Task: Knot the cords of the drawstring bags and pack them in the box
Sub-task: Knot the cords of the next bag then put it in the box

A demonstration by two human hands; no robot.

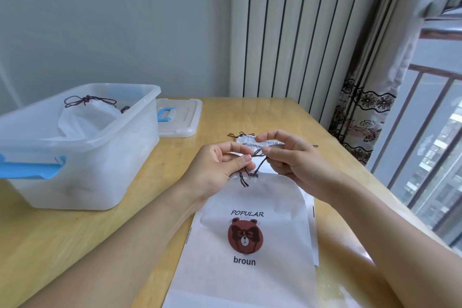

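step: knotting | left hand (220, 165) and right hand (290, 155) fingers pinch dark cord (257, 157), taut above bag (252, 232) mouth for looping | bag flat on surface (75, 245) | box (82, 142) left, within reach, holds knotted bag (85, 117)

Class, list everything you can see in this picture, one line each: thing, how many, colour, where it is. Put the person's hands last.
Bear bag: one, white with brown bear print, flat on the table's near middle.
Cord: one, dark brown, rising from the bear bag's mouth, between both hands.
Far bag: one, white, beyond the hands.
Packed bag: one, white with knotted dark cord, inside the box.
Box: one, clear plastic with blue latch, table's left.
Lid: one, clear with blue handle, behind the box.
Table: one, light wood.
Curtain: one, pale with dark lace pattern, right.
Left hand: pinches the cord.
Right hand: pinches the cord.
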